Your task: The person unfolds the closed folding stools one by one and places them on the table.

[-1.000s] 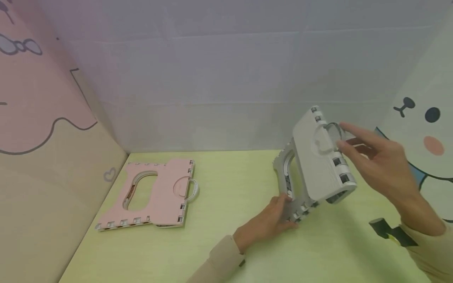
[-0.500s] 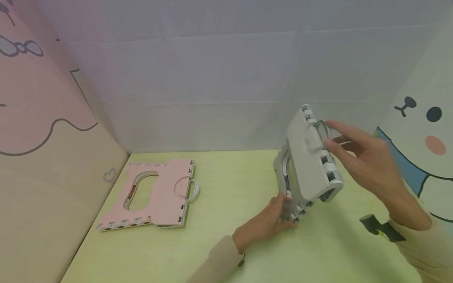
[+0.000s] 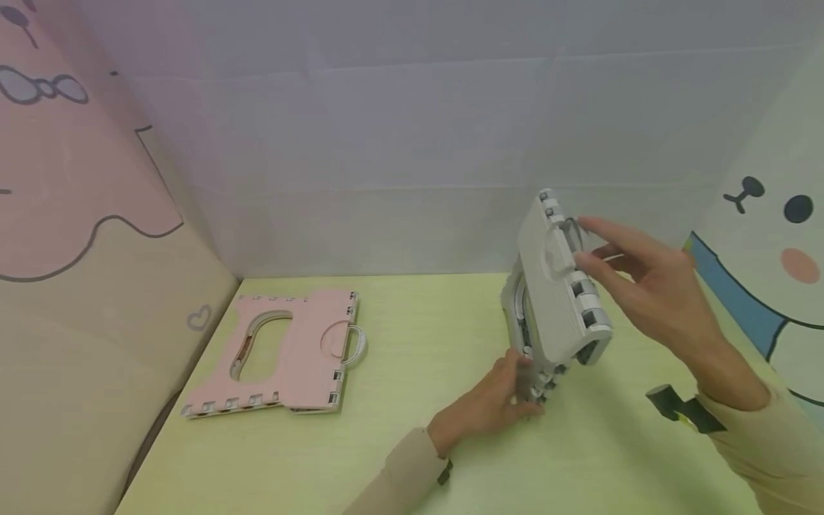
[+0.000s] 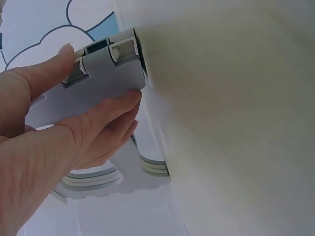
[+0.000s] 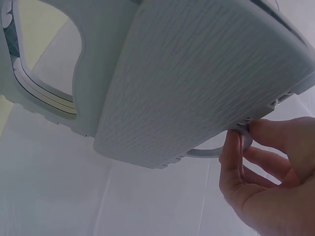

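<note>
A light grey folding step stool (image 3: 547, 300) stands tilted on edge, partly folded, at the right of the table in the head view. My left hand (image 3: 483, 408) grips its lower near edge. In the left wrist view, the thumb of that hand (image 4: 49, 142) lies on one side of the grey frame and the fingers on the other. My right hand (image 3: 650, 286) pinches the loop handle (image 5: 206, 153) on the stool's upper edge, between thumb and fingers. A pink folding stool (image 3: 315, 357) lies flat at the left, apart from both hands, its handle facing right.
Both stools are on a yellow-green table (image 3: 412, 315). A pale wall (image 3: 412, 143) rises behind it. Side panels with cartoon prints flank the table, a pink and cream one (image 3: 84, 164) left and a white one (image 3: 766, 129) right.
The grey stool's seat panel has swung left and stands steeper, closer to the leg frame. My right hand has moved left with the handle, while my left hand stays nearly in place.
</note>
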Demonstrator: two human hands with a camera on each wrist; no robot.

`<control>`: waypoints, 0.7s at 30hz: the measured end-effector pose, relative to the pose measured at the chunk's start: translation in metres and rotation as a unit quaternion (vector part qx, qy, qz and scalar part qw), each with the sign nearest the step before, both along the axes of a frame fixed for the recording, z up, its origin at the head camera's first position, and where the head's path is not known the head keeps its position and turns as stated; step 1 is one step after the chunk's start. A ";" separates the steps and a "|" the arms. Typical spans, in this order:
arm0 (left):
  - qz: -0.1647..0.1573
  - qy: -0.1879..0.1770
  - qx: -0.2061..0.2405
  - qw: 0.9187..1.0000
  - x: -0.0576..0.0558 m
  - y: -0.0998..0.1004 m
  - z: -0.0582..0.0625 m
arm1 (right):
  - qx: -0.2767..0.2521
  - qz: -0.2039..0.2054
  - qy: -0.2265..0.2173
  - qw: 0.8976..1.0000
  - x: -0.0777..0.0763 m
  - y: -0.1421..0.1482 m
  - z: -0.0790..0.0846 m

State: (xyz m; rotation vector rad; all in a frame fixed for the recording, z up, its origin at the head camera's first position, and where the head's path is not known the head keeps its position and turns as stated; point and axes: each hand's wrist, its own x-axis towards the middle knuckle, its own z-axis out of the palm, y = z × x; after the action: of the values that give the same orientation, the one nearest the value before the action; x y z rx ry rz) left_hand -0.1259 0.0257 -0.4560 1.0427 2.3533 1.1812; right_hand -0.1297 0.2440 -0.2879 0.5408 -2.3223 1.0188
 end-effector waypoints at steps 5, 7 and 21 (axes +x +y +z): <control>0.008 -0.019 0.006 1.000 -0.001 -0.001 0.001 | -0.011 0.029 -0.008 0.999 -0.003 -0.004 -0.001; 0.007 -0.024 0.009 1.000 -0.002 -0.001 0.001 | -0.013 0.034 -0.011 0.999 -0.004 -0.005 -0.002; 0.004 -0.058 0.029 0.998 -0.003 -0.002 -0.001 | -0.018 0.040 -0.037 0.998 -0.001 -0.007 -0.003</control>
State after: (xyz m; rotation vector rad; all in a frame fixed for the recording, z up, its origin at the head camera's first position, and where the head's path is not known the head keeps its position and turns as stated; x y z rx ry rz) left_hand -0.1288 0.0240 -0.4573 0.9570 2.2483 1.2853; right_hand -0.1302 0.2373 -0.2910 0.5946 -2.3590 1.1345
